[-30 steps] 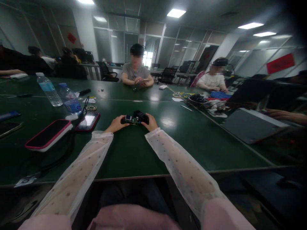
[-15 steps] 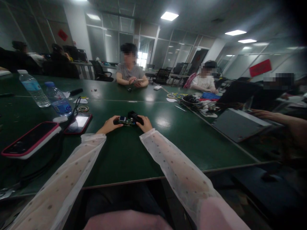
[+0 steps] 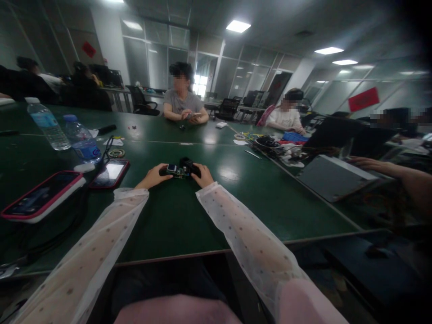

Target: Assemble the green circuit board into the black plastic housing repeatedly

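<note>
A small green circuit board (image 3: 181, 172) with a square part at its left end is between my two hands, just above or on the green table (image 3: 175, 216). My left hand (image 3: 154, 176) grips its left end, thumb in front and fingers behind. On the right, my right hand (image 3: 203, 175) is closed on the black part (image 3: 186, 164) joined to or touching the board. The fingertips of both hands are partly hidden, and fine details of the board are too small to make out.
Two bottles (image 3: 83, 139), a phone (image 3: 110, 173) and a pink-edged device (image 3: 42, 195) stand left. A grey metal box (image 3: 337, 177) touched by another person's hand (image 3: 374, 165) is right. Cables (image 3: 268, 143) lie behind; a person (image 3: 184, 101) sits opposite.
My hands and the board hold nearly the same place. The view has shifted slightly, and the screen of the pink-edged device looks brighter.
</note>
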Demonstrator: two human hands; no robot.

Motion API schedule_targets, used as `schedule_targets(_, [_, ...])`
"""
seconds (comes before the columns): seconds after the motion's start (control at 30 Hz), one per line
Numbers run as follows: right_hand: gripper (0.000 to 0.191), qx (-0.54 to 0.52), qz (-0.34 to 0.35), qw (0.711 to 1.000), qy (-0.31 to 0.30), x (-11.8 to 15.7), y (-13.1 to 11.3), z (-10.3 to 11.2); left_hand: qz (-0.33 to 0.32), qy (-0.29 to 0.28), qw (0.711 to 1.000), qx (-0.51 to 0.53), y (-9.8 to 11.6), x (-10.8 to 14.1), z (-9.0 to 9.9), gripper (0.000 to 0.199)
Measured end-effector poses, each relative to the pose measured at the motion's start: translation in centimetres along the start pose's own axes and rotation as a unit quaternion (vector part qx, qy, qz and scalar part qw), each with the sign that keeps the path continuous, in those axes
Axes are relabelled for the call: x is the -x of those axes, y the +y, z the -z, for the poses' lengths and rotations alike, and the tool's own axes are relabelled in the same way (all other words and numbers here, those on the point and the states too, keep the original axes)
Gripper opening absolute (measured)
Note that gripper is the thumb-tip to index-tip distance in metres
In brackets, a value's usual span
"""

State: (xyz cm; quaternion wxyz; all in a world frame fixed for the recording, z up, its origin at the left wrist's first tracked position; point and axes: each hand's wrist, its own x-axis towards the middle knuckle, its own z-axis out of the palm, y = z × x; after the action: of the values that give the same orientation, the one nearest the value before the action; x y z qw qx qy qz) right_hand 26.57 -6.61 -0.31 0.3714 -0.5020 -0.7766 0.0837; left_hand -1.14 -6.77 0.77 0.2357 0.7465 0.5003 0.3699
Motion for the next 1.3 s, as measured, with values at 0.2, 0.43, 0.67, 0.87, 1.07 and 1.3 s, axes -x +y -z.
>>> schedule_targets(0.2, [0.054,0.011,-0.004,1.0,0.0,0.0,-0.1,-0.1,-0.017,-0.001,1.0,-0.026,-0.7,-0.3,-0.3,0.06])
schedule_targets(0.43, [0.054,0.017,-0.003,1.0,0.003,-0.1,-0.3,-0.2,-0.024,-0.007,0.999,-0.028,-1.1,-0.4,-0.3,0.066])
schedule_targets(0.67, [0.051,0.009,-0.008,1.0,0.004,-0.2,-0.4,0.0,-0.029,-0.004,0.999,-0.043,-1.2,-0.5,-0.3,0.066])
schedule_targets(0.87, [0.045,0.008,-0.017,1.0,0.006,-0.1,-0.6,0.2,-0.032,-0.005,0.998,-0.045,-1.3,-0.5,-0.3,0.066])
schedule_targets(1.07, [0.041,0.0,-0.027,1.0,0.013,-0.1,-0.7,0.4,-0.032,-0.007,0.998,-0.044,-1.0,-0.3,-0.2,0.065])
schedule_targets(1.3, [0.04,-0.012,-0.02,0.999,0.034,-0.2,-0.5,0.4,-0.021,-0.006,0.998,-0.051,-0.3,-0.1,-0.1,0.065])
